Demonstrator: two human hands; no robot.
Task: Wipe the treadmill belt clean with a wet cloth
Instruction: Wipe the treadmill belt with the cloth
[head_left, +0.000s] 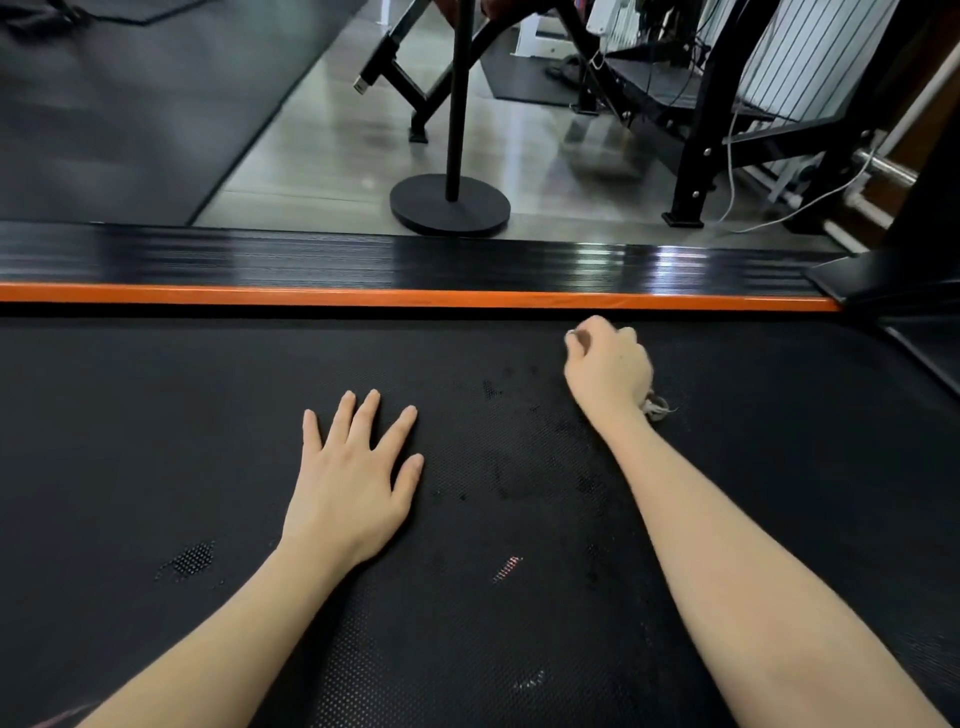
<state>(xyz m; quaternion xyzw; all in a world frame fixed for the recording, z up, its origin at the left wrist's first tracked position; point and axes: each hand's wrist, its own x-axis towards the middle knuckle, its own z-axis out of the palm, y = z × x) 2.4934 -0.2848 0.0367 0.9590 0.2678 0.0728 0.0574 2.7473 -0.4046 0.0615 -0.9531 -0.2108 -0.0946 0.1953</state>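
Treadmill belt (208, 426) (damp patches (524, 467)), cloth (655, 407)

The right hand (608, 371) hides nearly all of the cloth (655, 408).

The bare left hand (353, 483) is lying palm-down, fingers straight and spread, on the black textured treadmill belt (156, 415). The bare right hand (608, 371) is sitting nearer the belt's far edge, fingers curled tight, gripping a small pale cloth (655, 407). Both forearms are stretching forward.

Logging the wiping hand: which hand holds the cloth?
The right hand, fingers curled round the cloth near the orange strip; the left hand lies flat, fingers spread, on the belt.
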